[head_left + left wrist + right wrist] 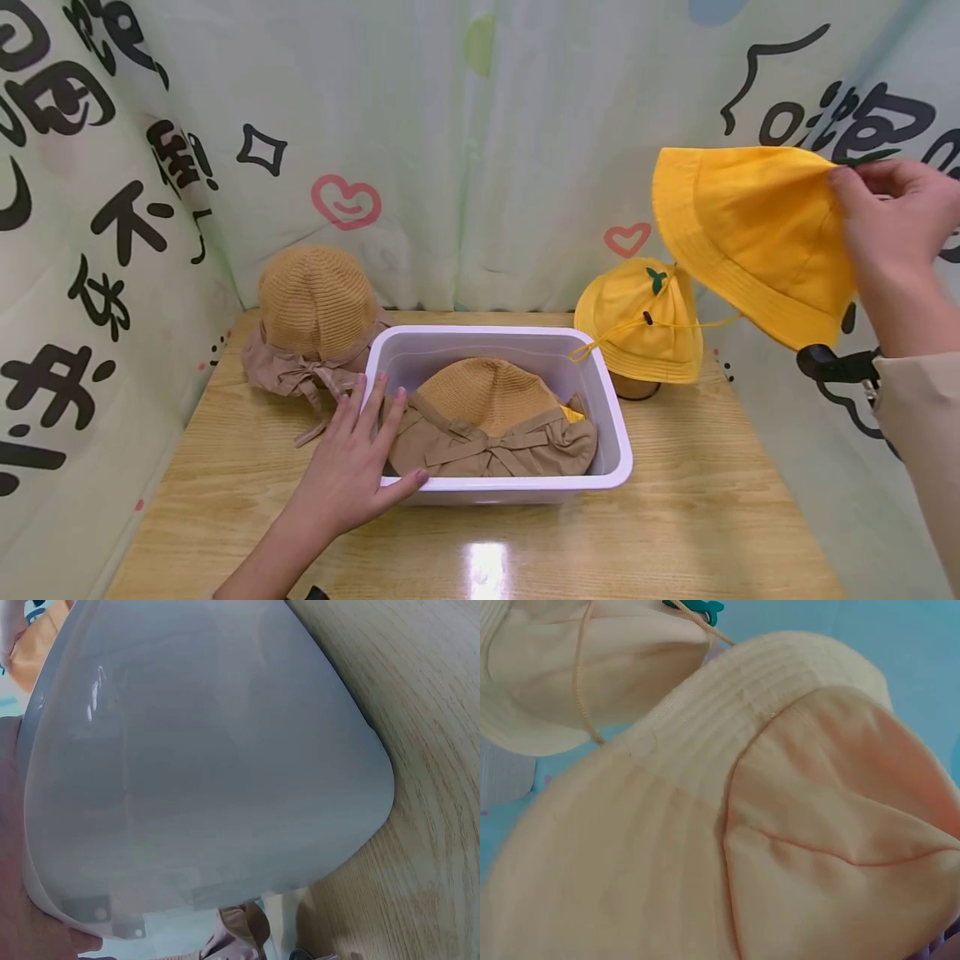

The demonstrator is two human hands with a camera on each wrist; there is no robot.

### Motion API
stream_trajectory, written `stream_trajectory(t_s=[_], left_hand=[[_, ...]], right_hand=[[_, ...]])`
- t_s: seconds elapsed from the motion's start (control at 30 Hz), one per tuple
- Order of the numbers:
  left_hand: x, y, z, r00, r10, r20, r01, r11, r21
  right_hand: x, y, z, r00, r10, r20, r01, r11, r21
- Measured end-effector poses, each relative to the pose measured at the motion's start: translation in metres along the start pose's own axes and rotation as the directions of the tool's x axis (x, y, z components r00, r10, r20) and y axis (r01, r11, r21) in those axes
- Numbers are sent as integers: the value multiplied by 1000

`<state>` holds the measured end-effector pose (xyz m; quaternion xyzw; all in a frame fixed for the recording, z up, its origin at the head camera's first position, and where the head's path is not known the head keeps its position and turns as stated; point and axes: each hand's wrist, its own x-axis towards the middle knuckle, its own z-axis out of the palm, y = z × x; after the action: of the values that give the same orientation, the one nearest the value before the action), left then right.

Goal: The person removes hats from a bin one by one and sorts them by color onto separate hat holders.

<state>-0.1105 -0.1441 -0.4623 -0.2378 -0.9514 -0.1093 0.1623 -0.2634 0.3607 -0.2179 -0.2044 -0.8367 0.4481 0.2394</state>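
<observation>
My right hand (900, 208) pinches a yellow bucket hat (757, 233) by the top of its crown, up in the air at the right; the same hat (840, 817) fills much of the right wrist view. My left hand (352, 467) rests with spread fingers on the left front corner of a white bin (517, 483); its outer wall (210, 765) fills the left wrist view. Inside the bin lies a tan knit hat (487, 396) with a brown bow brim, and a bit of yellow fabric (572, 414) shows beside it.
A second yellow hat (637, 321) with a green sprout and cord sits on a stand behind the bin's right end. Another tan knit hat (317, 304) with a mauve brim stands at the back left. Printed curtains (450, 167) close in the wooden table (675, 517).
</observation>
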Motion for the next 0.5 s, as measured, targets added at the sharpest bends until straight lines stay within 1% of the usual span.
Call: stream_trajectory(t_s=[0.2, 0.37, 0.43, 0.5], left_hand=[[0, 1, 0, 1000, -1, 2, 1, 1000, -8], [0, 0, 1, 1000, -10, 17, 10, 1000, -13], [0, 0, 1, 1000, -9, 15, 9, 1000, -12], [0, -1, 1, 1000, -7, 13, 7, 1000, -15]], right_hand=[[4, 2, 12, 999, -2, 37, 4, 999, -52], [8, 5, 14, 998, 5, 61, -3, 1000, -30], [10, 7, 14, 996, 15, 82, -13, 1000, -28], [12, 9, 14, 993, 23, 117, -18, 999, -47]])
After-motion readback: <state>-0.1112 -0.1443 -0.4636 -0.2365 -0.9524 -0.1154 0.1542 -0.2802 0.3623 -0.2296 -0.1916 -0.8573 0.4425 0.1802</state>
